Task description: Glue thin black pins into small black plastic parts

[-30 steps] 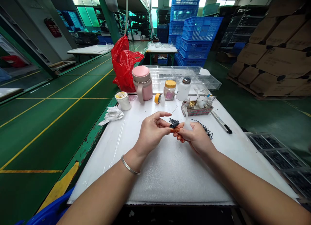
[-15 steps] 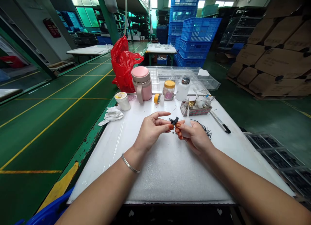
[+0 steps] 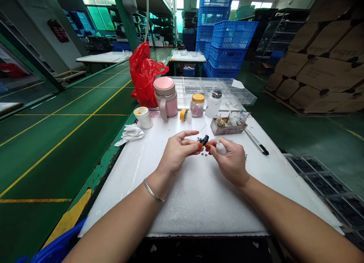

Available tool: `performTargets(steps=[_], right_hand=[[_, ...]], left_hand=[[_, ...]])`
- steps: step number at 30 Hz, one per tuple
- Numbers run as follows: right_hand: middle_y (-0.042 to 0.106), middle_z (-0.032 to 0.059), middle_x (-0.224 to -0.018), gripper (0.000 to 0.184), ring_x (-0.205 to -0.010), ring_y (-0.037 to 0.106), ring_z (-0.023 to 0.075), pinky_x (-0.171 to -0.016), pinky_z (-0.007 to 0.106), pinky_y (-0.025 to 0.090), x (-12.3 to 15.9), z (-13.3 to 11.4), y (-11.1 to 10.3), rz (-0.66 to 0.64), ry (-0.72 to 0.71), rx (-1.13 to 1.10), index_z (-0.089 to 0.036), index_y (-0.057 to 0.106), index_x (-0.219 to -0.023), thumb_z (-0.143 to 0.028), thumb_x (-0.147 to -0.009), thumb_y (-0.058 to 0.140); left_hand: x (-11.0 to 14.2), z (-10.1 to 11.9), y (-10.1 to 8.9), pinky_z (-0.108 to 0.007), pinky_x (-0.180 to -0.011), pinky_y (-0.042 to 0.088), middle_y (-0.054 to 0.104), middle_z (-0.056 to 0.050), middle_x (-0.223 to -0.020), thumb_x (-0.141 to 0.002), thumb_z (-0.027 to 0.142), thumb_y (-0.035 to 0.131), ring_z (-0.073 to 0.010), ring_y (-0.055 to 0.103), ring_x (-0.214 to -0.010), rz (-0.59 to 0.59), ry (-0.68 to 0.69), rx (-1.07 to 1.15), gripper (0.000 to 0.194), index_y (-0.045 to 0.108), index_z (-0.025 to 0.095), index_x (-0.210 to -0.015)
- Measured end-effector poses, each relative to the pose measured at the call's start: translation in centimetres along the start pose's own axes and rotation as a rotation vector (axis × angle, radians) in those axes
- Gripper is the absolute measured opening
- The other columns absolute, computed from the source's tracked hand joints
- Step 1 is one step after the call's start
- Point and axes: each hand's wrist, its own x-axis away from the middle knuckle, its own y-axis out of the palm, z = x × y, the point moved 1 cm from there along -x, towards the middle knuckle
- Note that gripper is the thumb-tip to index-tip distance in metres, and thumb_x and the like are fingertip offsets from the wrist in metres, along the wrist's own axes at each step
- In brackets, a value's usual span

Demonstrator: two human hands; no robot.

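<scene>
A small black plastic-looking part [image 3: 204,140] is pinched in the fingertips of my left hand [image 3: 179,151] above the white table. My right hand [image 3: 229,158] is closed around a small white squeeze bottle [image 3: 221,148], and its thumb and forefinger meet the black part's right end. Whether those fingertips also grip something tiny cannot be made out. Several small black rings [image 3: 204,154] lie on the table just below and behind the fingers. A pile of thin black pins is mostly hidden behind my right hand.
A patterned box of small bottles [image 3: 229,130] and a utility knife [image 3: 257,142] lie to the right. Behind stand a pink mug [image 3: 170,104], a yellow-lidded jar [image 3: 197,105], a white bottle [image 3: 213,105] and yellow tape [image 3: 183,115]. White gloves [image 3: 131,134] lie left, beside a white tub [image 3: 143,118].
My right hand has turned, so the squeeze bottle, upright before, now sits lower and more tilted in the palm. The black part has tilted slightly. My left hand has hardly moved.
</scene>
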Motion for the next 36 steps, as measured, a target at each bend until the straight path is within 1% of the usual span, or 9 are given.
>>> performTargets(steps=[3, 8, 10, 13, 18, 21, 27, 33, 36], right_hand=[[0.067, -0.0001, -0.064, 0.021, -0.059, 0.058, 0.0129, -0.059, 0.026, 0.043, 0.14, -0.06, 0.20, -0.006, 0.013, -0.022, -0.018, 0.069, -0.076, -0.033, -0.090, 0.065], [0.068, 0.0025, -0.063, 0.027, -0.056, 0.061, 0.0137, -0.056, 0.026, 0.048, -0.22, 0.03, 0.57, -0.072, 0.271, -0.340, -0.016, 0.067, -0.072, -0.040, -0.083, 0.070], [0.067, 0.0028, -0.061, 0.030, -0.054, 0.060, 0.0135, -0.054, 0.025, 0.048, -0.47, 0.12, 0.57, -0.107, 0.330, -0.417, -0.015, 0.067, -0.069, -0.042, -0.080, 0.073], [0.067, 0.0026, -0.061, 0.028, -0.055, 0.060, 0.0133, -0.055, 0.025, 0.047, -0.70, 0.18, 0.41, -0.127, 0.305, -0.394, -0.015, 0.068, -0.070, -0.041, -0.080, 0.073], [0.067, 0.0001, -0.064, 0.017, -0.059, 0.059, 0.0127, -0.059, 0.025, 0.045, -0.47, 0.04, 0.12, -0.083, 0.170, -0.177, -0.017, 0.071, -0.077, -0.033, -0.083, 0.071], [0.067, 0.0000, -0.065, 0.015, -0.060, 0.059, 0.0133, -0.060, 0.026, 0.045, -0.29, 0.00, 0.13, -0.048, 0.150, -0.162, -0.018, 0.072, -0.079, -0.032, -0.083, 0.071], [0.069, 0.0013, -0.067, 0.015, -0.062, 0.062, 0.0145, -0.060, 0.027, 0.049, -0.28, 0.08, 0.33, -0.059, 0.204, -0.306, -0.017, 0.072, -0.079, -0.031, -0.079, 0.075], [0.066, 0.0005, -0.063, 0.016, -0.059, 0.059, 0.0133, -0.058, 0.026, 0.048, -0.59, -0.08, 0.23, -0.042, 0.262, -0.372, -0.016, 0.069, -0.077, -0.030, -0.077, 0.077], [0.067, 0.0022, -0.064, 0.022, -0.058, 0.060, 0.0136, -0.057, 0.026, 0.048, -0.78, 0.15, 0.34, -0.106, 0.343, -0.450, -0.015, 0.069, -0.080, -0.035, -0.076, 0.078]], left_hand=[[0.26, -0.02, 0.24, -0.025, -0.069, 0.054, 0.075, -0.007, -0.078, -0.066, 0.021, 0.086, -0.0163, 0.070, -0.071, 0.005, 0.063, -0.038, 0.055, 0.063, 0.010, -0.115], [0.48, -0.08, 0.57, -0.025, -0.069, 0.055, 0.075, -0.006, -0.077, -0.068, 0.018, 0.083, -0.0146, 0.068, -0.067, -0.002, 0.138, -0.070, 0.053, 0.062, 0.010, -0.115], [0.48, -0.03, 0.65, -0.025, -0.069, 0.055, 0.075, -0.006, -0.076, -0.067, 0.017, 0.083, -0.0147, 0.068, -0.067, -0.004, 0.139, -0.078, 0.053, 0.061, 0.010, -0.115], [0.43, 0.14, 0.66, -0.025, -0.068, 0.055, 0.075, -0.006, -0.076, -0.067, 0.016, 0.083, -0.0156, 0.069, -0.067, 0.001, 0.129, -0.087, 0.054, 0.061, 0.010, -0.115], [0.44, 0.38, 0.44, -0.024, -0.065, 0.053, 0.075, -0.006, -0.074, -0.067, 0.017, 0.083, -0.0145, 0.067, -0.064, 0.022, 0.133, -0.113, 0.053, 0.061, 0.009, -0.115], [0.45, 0.39, 0.38, -0.024, -0.064, 0.053, 0.075, -0.006, -0.073, -0.067, 0.017, 0.083, -0.0146, 0.067, -0.064, 0.022, 0.124, -0.127, 0.053, 0.061, 0.009, -0.115], [0.31, 0.27, 0.27, -0.024, -0.065, 0.053, 0.075, -0.007, -0.074, -0.067, 0.017, 0.083, -0.0160, 0.068, -0.067, 0.001, 0.096, -0.100, 0.058, 0.059, 0.008, -0.119], [0.20, 0.04, 0.21, -0.024, -0.066, 0.053, 0.075, -0.007, -0.075, -0.067, 0.018, 0.084, -0.0143, 0.066, -0.066, -0.013, 0.095, -0.068, 0.060, 0.059, 0.007, -0.120], [0.19, 0.13, 0.27, -0.024, -0.067, 0.053, 0.075, -0.007, -0.076, -0.067, 0.018, 0.084, -0.0139, 0.066, -0.067, -0.018, 0.107, -0.061, 0.060, 0.058, 0.007, -0.120]])
